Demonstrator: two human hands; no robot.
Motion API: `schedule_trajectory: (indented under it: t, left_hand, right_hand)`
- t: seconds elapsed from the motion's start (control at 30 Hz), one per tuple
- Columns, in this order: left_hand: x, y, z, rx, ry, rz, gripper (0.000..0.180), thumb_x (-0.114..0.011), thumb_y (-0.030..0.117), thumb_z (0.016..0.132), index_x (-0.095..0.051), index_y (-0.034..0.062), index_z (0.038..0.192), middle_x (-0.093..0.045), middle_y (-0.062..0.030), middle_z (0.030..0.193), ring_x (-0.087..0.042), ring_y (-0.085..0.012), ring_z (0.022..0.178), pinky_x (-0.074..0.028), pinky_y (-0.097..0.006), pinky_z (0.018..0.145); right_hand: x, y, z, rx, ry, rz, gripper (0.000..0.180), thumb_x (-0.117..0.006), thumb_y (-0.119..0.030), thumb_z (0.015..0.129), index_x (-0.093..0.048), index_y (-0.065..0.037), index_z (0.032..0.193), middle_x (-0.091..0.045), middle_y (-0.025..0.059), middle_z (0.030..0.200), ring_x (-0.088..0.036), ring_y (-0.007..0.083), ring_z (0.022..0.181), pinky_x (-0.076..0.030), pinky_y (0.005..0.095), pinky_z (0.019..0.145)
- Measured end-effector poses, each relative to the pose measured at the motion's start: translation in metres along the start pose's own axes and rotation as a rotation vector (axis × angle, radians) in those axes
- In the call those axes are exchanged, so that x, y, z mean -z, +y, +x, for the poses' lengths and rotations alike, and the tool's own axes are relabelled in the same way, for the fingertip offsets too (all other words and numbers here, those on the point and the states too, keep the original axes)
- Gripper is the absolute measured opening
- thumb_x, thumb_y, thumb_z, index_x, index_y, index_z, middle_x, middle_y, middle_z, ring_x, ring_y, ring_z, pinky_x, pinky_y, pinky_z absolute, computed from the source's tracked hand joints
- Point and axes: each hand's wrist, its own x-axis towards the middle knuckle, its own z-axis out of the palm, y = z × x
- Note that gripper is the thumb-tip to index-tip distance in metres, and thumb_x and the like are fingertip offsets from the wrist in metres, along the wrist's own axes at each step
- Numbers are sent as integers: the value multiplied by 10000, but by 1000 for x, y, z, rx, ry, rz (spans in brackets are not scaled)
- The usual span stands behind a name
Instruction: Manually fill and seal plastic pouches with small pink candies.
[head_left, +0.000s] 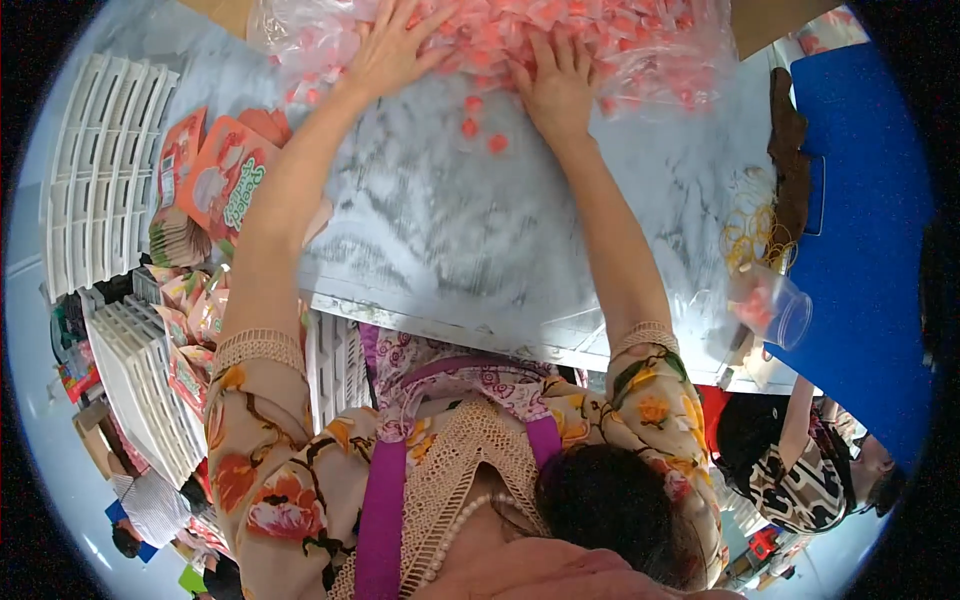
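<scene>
Clear bag [650, 60] of pink sweets [480, 105]

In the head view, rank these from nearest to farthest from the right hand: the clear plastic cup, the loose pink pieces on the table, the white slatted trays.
From the right hand:
1. Loose pink pieces, on the table just beside it.
2. Clear plastic cup, at the table's right edge.
3. White slatted trays, far left.

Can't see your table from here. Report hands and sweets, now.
Left hand and right hand open, flat on the pile of pink wrapped sweets. A few loose sweets on the marble table. Nothing between the hands and the pile.
</scene>
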Motion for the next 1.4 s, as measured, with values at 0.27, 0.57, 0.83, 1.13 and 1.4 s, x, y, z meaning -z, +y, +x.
schedule_trajectory:
  t: [0.27,0.57,0.83,1.13,1.4]
  left_hand:
    - [4,-54,4,-189,-35,-213,670,-659,311,815,-411,193,1426,-277,-190,1505,-205,-417,1399,-278,-550,1093]
    - [59,40,-20,41,-183,251,354,-650,94,817,-646,144,1167,-572,-113,1263,-491,-329,1202,-413,-418,981]
    - [-18,176,-24,138,-185,-215,370,-542,-16,833,-605,49,1192,-591,-173,1212,-563,-359,1128,-473,-393,934]
    - [-61,182,-1,188,-335,-192,240,-460,17,801,-606,-44,982,-614,-250,929,-580,-412,941,-443,-463,885]
    - [-23,213,-34,508,-389,-366,366,-618,28,799,-641,79,1160,-701,-117,924,-647,-210,718,-515,-322,692]
  right_hand:
    - [71,1,-29,-18,-369,547,515,-532,-394,932,-475,-128,1369,-532,143,1323,-481,305,1227,-363,441,1025]
    - [121,63,-69,-646,-294,1052,474,-450,-285,997,-429,-31,1396,-549,100,1317,-564,222,1129,-424,313,981]
    - [164,106,-73,-652,-168,258,394,-502,-202,944,-541,-63,1311,-651,132,1098,-620,168,994,-469,293,905]
    - [117,50,-86,106,-125,448,402,-492,26,843,-605,-57,1219,-639,171,1149,-639,292,982,-500,353,862]
    - [155,44,-121,-318,-489,961,420,-409,38,896,-559,-35,1281,-627,94,1222,-562,187,1161,-415,280,998]
